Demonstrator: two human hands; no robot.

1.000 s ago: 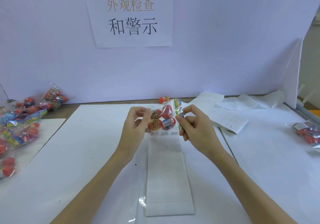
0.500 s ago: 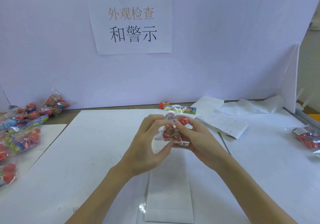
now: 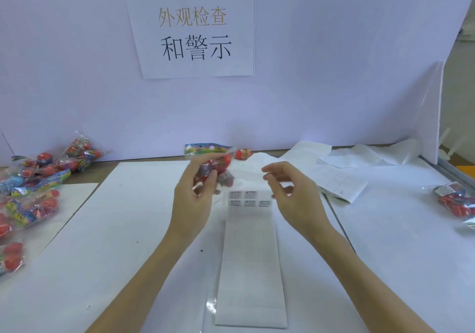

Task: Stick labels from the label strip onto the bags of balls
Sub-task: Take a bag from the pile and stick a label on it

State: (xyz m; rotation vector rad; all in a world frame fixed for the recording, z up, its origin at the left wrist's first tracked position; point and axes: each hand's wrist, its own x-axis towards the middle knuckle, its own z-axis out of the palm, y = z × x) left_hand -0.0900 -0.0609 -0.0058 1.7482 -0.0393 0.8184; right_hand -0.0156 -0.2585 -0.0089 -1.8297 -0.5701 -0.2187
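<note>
White paper covers the table (image 3: 385, 242) in front of you, with a pile of bagged balls (image 3: 30, 191) at the far left edge and one more bag (image 3: 452, 200) at the right edge. The long white label strip (image 3: 250, 260) lies in the centre, running from near you to between your hands, its few remaining labels (image 3: 249, 199) at the far end. Your left hand (image 3: 195, 196) grips a blurred bag of red balls (image 3: 216, 169) above the strip's far end, while your right hand (image 3: 293, 193) hovers just right of it, fingers loosely curled, holding nothing.

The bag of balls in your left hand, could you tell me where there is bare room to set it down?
Bare white paper lies between the label strip and the left pile of bags; more lies between the strip and the right bag. The left edge is crowded.
</note>
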